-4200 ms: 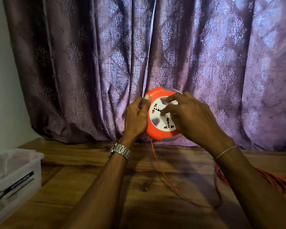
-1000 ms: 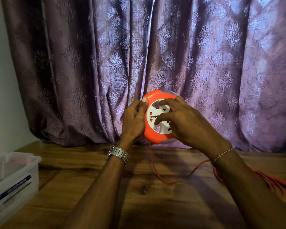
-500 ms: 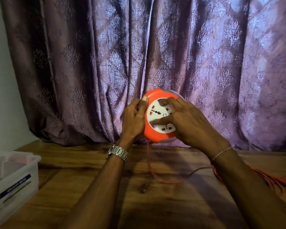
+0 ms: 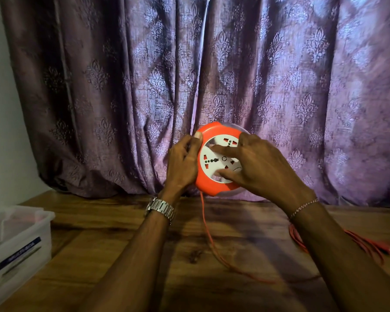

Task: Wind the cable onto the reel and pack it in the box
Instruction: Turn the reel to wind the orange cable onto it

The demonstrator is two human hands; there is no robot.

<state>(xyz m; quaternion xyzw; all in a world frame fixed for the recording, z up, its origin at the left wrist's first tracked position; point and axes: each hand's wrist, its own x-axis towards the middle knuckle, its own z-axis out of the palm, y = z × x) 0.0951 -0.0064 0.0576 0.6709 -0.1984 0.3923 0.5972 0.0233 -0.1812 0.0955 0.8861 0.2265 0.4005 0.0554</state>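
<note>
The reel (image 4: 214,158) is held upright above the bench (image 4: 122,255), the left hand (image 4: 182,164) clamped on its orange rim and the right hand (image 4: 257,167) with fingertips pressed into the white socket face. That face has turned since a moment ago, so winding continues. The cable (image 4: 208,235) below the reel hangs straighter, with much left; the box (image 4: 18,242) waits far left.

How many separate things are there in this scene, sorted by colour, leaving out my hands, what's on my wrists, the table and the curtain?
Orange: 2, the reel held up between left hand and right hand, and the cable trailing from it across the table.
Clear or white: 1, the plastic box at the left edge.
Total: 3.
</note>
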